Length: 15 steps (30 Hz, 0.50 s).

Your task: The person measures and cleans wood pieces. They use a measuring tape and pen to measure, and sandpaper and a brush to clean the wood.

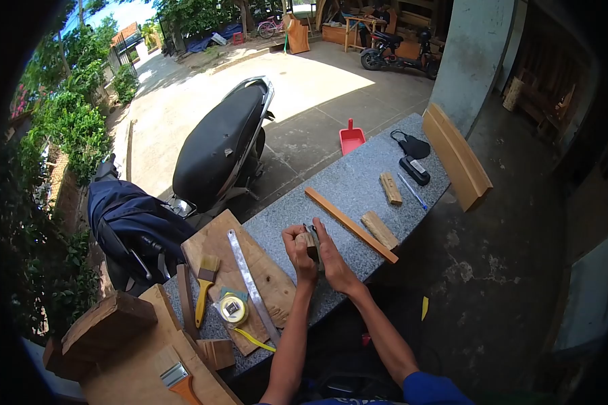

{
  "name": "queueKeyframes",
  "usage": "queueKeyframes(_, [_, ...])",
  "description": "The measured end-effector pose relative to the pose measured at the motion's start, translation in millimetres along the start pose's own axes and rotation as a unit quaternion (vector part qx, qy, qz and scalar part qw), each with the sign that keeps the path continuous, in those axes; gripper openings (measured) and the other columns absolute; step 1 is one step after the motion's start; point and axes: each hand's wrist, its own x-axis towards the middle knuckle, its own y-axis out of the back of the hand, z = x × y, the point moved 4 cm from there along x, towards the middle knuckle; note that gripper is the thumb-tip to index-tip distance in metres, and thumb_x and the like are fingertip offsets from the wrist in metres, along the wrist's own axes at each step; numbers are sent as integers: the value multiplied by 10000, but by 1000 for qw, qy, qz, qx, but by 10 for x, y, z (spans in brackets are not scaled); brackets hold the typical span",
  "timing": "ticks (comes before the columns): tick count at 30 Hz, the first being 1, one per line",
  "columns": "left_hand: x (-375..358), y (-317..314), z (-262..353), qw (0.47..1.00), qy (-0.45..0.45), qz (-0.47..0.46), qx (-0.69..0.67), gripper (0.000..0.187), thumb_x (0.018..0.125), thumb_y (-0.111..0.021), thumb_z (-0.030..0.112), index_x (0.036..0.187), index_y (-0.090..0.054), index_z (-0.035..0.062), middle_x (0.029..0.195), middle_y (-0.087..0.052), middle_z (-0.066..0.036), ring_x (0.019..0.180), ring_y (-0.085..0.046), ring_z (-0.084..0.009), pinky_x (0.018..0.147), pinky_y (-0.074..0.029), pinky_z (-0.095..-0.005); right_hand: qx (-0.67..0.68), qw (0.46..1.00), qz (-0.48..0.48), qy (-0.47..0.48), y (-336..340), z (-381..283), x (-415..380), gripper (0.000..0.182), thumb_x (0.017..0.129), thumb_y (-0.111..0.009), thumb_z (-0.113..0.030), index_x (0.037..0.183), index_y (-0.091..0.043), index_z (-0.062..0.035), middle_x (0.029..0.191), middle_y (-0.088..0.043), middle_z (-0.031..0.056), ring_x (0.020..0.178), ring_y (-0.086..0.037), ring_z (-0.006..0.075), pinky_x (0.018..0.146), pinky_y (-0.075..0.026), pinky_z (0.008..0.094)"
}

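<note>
Above the speckled granite slab (344,182), my left hand (300,255) is wrapped round a small wooden block (309,241). My right hand (335,262) presses against the block's right side with its fingers stretched upward. A thin dark item shows between the hands at the top; I cannot make out what it is. Just right of my hands, a long narrow wood strip (351,225) lies diagonally. Beyond it are two short wood pieces (390,188) (380,230), a blue-and-white pen (413,192) and a black device (415,170).
Left of my hands, a wooden board (263,273) holds a metal ruler (250,283), a yellow-handled brush (205,289) and a tape roll (233,308). A motorbike (219,148) stands beyond the slab. A wide plank (456,158) leans at the right end.
</note>
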Motion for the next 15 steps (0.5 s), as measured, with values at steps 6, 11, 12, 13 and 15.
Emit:
queueKeyframes(6, [21,-28,36,1000,-22,-16,-1,279,751,-408,278,882,-383,33,847,-372,-56,772,-365,-124,736,-342,-260,-32,998,-34,-43,48,75,51,559,918,-131,-371,1362,-130,-32,1415,-124,168,1321,-48,284,1061,-35,345])
queueKeyframes(11, [-13,3,34,1000,-1,-5,-5,288,752,-412,293,887,-378,41,850,-372,-54,768,-370,-122,727,-344,-254,-41,984,-67,-157,96,434,33,549,909,-164,-330,1363,-111,-25,1416,-131,160,1323,-51,274,1062,-37,354])
queueKeyframes(12, [4,-4,28,1000,-12,-11,-5,290,757,-409,300,887,-378,43,851,-377,-53,769,-377,-120,728,-346,-252,-47,994,-53,-86,71,321,15,545,913,-182,-320,1358,-120,-11,1413,-144,159,1321,-66,272,1062,-51,349])
queueKeyframes(13, [10,3,15,1000,-21,-15,-4,291,762,-406,307,886,-378,45,851,-382,-53,770,-385,-119,729,-349,-250,-47,997,-46,-44,62,190,29,537,914,-185,-312,1358,-132,-16,1411,-153,160,1319,-76,282,1058,-54,367])
queueKeyframes(15, [-42,84,-44,1000,7,-12,12,283,777,-409,296,900,-378,43,871,-378,-56,808,-385,-124,763,-340,-263,-42,998,-39,28,32,-20,-63,521,915,-193,-296,1357,-154,-24,1406,-171,162,1315,-97,302,1051,-60,402])
